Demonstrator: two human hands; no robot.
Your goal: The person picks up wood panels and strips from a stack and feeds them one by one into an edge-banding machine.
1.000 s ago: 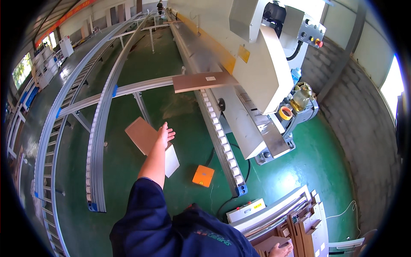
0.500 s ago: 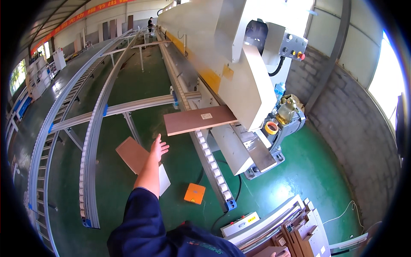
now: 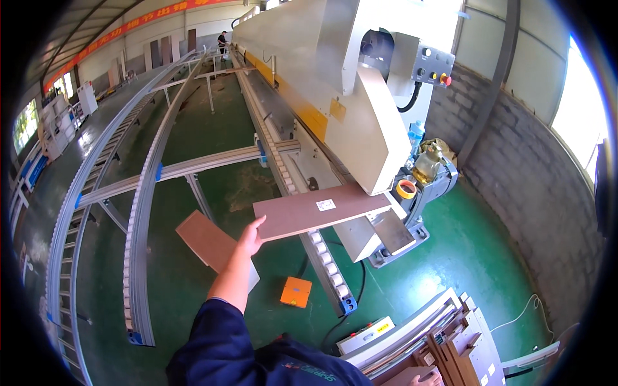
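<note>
A stiff, flat, rectangular brown panel with a white label (image 3: pixel 315 211) lies across the grey metal rail with white rollers (image 3: pixel 322 251), its right end against or just under the cream machine housing (image 3: pixel 367 132). The person's left grip (image 3: pixel 250 240) touches its left end; the underside is hidden, so I cannot tell whether the fingers close around it. The right grip (image 3: pixel 425 379) is at the stacked brown boards (image 3: pixel 444 354), cut off by the frame; its hold cannot be told.

The panel looks rigid and moderately heavy, its smooth face probably a little slippery and its corners liable to chip. The free left end seems the best hold, thumb above, fingers beneath.

By the machine stand a translucent blue plastic bottle (image 3: pixel 416 132), contents unclear, and a clear rounded jar (image 3: pixel 426 164) holding something yellowish.
</note>
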